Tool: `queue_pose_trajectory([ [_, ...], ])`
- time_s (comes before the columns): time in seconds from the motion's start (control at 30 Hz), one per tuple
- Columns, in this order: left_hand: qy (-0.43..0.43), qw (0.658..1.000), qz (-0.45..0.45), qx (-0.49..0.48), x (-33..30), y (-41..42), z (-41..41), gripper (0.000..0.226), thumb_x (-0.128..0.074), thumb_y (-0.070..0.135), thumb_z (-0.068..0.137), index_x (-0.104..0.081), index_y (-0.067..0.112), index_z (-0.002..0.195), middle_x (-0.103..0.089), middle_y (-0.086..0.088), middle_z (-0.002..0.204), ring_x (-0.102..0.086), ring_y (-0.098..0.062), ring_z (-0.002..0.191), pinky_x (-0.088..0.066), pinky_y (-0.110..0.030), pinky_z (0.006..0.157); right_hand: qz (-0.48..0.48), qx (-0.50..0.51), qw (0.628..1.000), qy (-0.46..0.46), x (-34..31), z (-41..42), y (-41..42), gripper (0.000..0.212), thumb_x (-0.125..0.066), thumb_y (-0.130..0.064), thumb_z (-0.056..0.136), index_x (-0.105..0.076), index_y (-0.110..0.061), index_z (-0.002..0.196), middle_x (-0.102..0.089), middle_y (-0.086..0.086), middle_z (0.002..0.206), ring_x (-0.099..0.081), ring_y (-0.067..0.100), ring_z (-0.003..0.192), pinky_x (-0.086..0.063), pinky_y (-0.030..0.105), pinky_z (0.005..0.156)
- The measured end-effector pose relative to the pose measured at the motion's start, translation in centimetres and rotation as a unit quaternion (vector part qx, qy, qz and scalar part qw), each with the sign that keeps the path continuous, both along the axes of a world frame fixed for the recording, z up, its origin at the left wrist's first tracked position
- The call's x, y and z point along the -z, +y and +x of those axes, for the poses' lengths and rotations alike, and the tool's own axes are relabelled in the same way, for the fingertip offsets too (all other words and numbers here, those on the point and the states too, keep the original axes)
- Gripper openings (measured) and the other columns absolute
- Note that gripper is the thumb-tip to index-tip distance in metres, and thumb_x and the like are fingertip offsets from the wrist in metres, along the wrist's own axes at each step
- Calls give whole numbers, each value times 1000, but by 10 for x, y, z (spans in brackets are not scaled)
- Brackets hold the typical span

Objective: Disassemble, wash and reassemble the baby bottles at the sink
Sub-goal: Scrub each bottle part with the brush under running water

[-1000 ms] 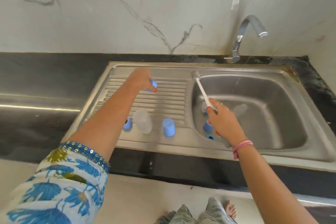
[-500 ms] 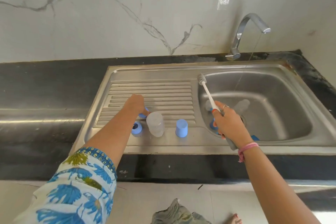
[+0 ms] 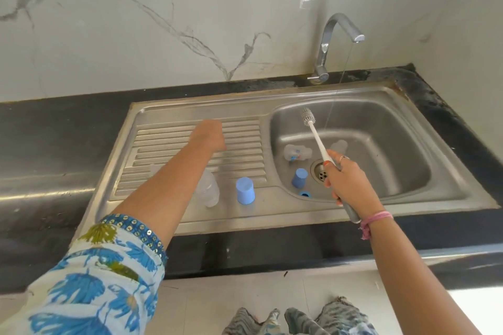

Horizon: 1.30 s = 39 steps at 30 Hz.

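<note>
My left hand (image 3: 209,134) reaches over the ribbed drainboard (image 3: 242,141), seen from the back with its fingers hidden. Beside my forearm a clear bottle body (image 3: 208,191) and a blue cap (image 3: 245,190) stand on the drainboard's front. My right hand (image 3: 349,182) grips the handle of a white bottle brush (image 3: 315,136) over the basin, bristles up and away from me. In the basin lie a clear bottle (image 3: 295,152), another clear piece (image 3: 339,146), a second blue cap (image 3: 299,177) and a blue ring (image 3: 305,193).
The steel sink (image 3: 272,216) is set in a dark counter (image 3: 54,130) against a marble wall. A tap (image 3: 328,43) at the back drips a thin stream into the basin. The drain (image 3: 319,168) is partly behind my right hand.
My left hand has moved from beside the clear bottle farther back over the ribs. The blue ring it was near is now hidden by my forearm. The brush has barely moved.
</note>
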<state>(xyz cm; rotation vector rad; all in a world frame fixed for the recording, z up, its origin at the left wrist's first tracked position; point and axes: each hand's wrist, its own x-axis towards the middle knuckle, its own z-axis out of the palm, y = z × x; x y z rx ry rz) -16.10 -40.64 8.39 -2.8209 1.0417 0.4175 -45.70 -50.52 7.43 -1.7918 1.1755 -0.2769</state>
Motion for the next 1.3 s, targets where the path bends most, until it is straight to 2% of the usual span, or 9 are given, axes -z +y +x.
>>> queue_pose_trajectory([
  [0.1,21,1000,-14,17,5,-34,-21,37,-72,25,84,-63,1,111,-64,-15,115,-61,-33,107,-44,-34,74,5,7,1000,5,3,-14,-23,43,-40,-27,101,-41,-29,144,-63,5,80,-52,14,52,-40,24,40],
  [0.23,27,998,-35,47,15,-79,-45,39,-71,29,84,-66,1,112,-66,-15,114,-61,-34,107,-48,-35,83,6,-5,1000,11,10,-32,-62,41,-40,-27,101,-44,-28,142,-62,4,78,-51,13,50,-40,26,42],
  [0.4,56,996,-51,43,33,-134,-78,26,-68,20,82,-68,-1,97,-67,-18,99,-64,-35,97,-45,-36,71,26,-34,999,22,11,-55,-120,41,-40,-26,102,-42,-29,143,-59,7,76,-47,15,50,-40,26,41],
  [0.63,102,993,-39,33,91,-211,-119,27,-64,23,81,-70,3,98,-67,-14,106,-62,-31,88,-49,-34,71,39,-75,995,48,24,-79,-201,43,-41,-27,102,-39,-32,145,-59,7,75,-47,13,47,-38,21,38],
  [0.73,129,989,-60,29,111,-232,-141,34,-60,20,89,-65,3,119,-62,-15,125,-58,-32,115,-47,-37,95,38,-95,993,63,30,-85,-221,43,-41,-27,102,-39,-32,144,-60,7,75,-48,13,46,-39,22,39],
  [0.8,152,986,-61,11,121,-243,-153,39,-57,20,94,-58,1,128,-56,-16,133,-51,-32,124,-41,-36,102,44,-101,992,68,34,-86,-233,43,-41,-26,102,-39,-31,145,-60,7,75,-48,13,47,-39,23,40],
  [1.0,198,979,-42,-24,152,-263,-169,46,-59,13,91,-48,5,134,-46,-17,137,-48,-33,125,-42,-39,102,79,-102,989,73,45,-80,-256,44,-41,-26,102,-37,-33,145,-59,9,76,-47,13,47,-39,23,39],
  [1.13,159,986,-31,-27,165,-267,-163,53,-61,14,90,-43,7,139,-39,-15,139,-42,-34,128,-41,-42,104,91,-96,988,75,53,-70,-264,45,-42,-28,102,-36,-33,146,-60,8,75,-47,10,44,-41,24,40],
  [1.3,98,995,0,-21,176,-260,-131,45,-52,14,93,-44,8,136,-37,-13,140,-35,-31,131,-39,-43,103,113,-89,987,68,60,-59,-267,43,-41,-27,103,-38,-34,145,-58,8,78,-46,9,47,-40,22,42],
])
